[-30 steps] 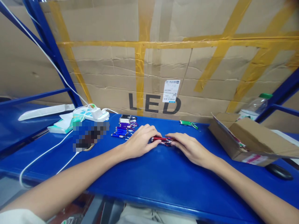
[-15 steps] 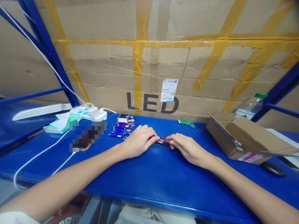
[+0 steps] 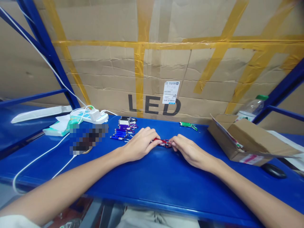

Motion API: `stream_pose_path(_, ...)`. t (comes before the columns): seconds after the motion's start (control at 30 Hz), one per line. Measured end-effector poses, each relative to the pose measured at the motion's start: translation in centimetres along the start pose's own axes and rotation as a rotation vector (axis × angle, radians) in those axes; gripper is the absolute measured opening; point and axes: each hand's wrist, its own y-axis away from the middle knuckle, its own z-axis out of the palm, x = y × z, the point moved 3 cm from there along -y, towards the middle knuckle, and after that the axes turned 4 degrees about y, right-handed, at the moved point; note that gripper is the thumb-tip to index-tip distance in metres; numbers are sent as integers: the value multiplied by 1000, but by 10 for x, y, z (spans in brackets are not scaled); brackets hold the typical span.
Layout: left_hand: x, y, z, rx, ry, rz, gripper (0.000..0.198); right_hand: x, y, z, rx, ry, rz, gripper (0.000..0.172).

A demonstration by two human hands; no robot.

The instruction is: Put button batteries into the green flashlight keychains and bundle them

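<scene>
Several small red metal pen-like flashlights with carabiner clips [image 3: 163,143] lie at the middle of the blue table [image 3: 152,177]. My left hand [image 3: 142,142] is closed round their left end, the thumb along the near side. At the clip end, my right hand [image 3: 184,146] pinches with its fingertips; the exact grip is partly hidden. Just left of my left hand is a row of similar flashlights [image 3: 122,130] in blue, purple, silver and black, some clips hidden by the hand. A few green ones [image 3: 188,125] rest farther back on the right.
An open cardboard box [image 3: 234,142] stands at the right, a black mouse [image 3: 274,171] beside it and a bottle [image 3: 255,106] behind. At the left are a white power strip [image 3: 95,117], cables, a tissue pack [image 3: 57,128] and a blurred-out object [image 3: 89,139]. A large carton [image 3: 106,72] walls the back.
Both hands stay in nearly the same place on the red flashlights. My right fingers shift slightly at the clips. The view moves a little.
</scene>
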Motion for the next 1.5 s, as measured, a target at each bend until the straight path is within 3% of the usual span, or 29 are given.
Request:
stream_pose_path(0.4,3,1,-6,57,-13,46,21,-1,-3,-4,24,-18,-52,39)
stream_pose_path(0.67,3,0,-7,42,4,74,22,-3,-6,-6,-33,-137,-60,41)
stream_pose_path(0.87,4,0,-3,33,27,104,22,6,-5,-3,3,-101,9,37)
stream_pose_path(1.07,4,0,-4,33,9,86,23,5,-2,-4,22,-57,-21,28)
stream_pose_path(1.5,5,1,-2,-13,15,82,19,7,-1,-2,35,94,-45,31)
